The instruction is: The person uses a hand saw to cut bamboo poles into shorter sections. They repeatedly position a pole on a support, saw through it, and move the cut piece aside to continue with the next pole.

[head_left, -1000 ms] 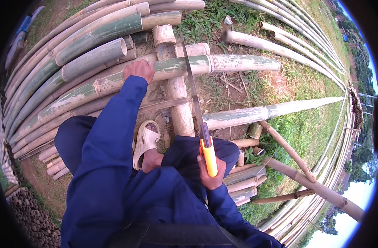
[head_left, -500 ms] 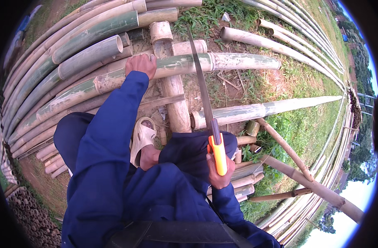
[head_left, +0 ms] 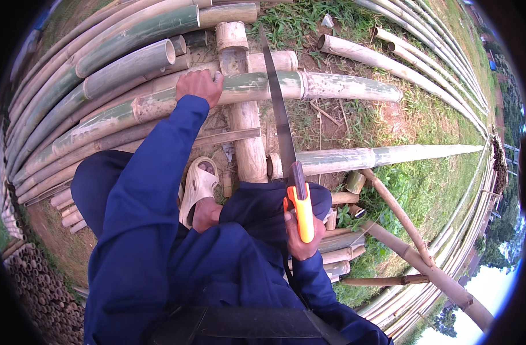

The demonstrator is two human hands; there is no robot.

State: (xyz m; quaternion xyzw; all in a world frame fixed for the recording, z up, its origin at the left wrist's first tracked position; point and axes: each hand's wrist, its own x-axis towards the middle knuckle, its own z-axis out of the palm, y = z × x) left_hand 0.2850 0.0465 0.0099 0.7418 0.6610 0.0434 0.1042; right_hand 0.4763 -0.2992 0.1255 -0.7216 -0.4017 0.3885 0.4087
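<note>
A thick green-and-tan bamboo pole [head_left: 245, 88] lies crosswise before me, resting over an upright-running bamboo support [head_left: 245, 132]. My left hand [head_left: 199, 87] is closed over the top of this pole, just left of the support. In my right hand [head_left: 302, 237] is a handsaw [head_left: 283, 123], gripped by its orange-yellow handle above my right knee. Its long dark blade points away from me and crosses the pole between the support and a pale joint ring. Whether the teeth touch the bamboo I cannot tell.
Stacked bamboo poles [head_left: 125, 63] fill the left side. Another long pole [head_left: 383, 156] lies to the right, with crossed bamboo props [head_left: 412, 247] nearer me. My sandalled foot [head_left: 198, 192] is beside the support. Cut bamboo ends [head_left: 41, 293] are piled at lower left.
The surroundings have shifted slightly to the right in view. Against the pole, the saw blade sits a little farther left from the joint ring. Both hands keep their grips.
</note>
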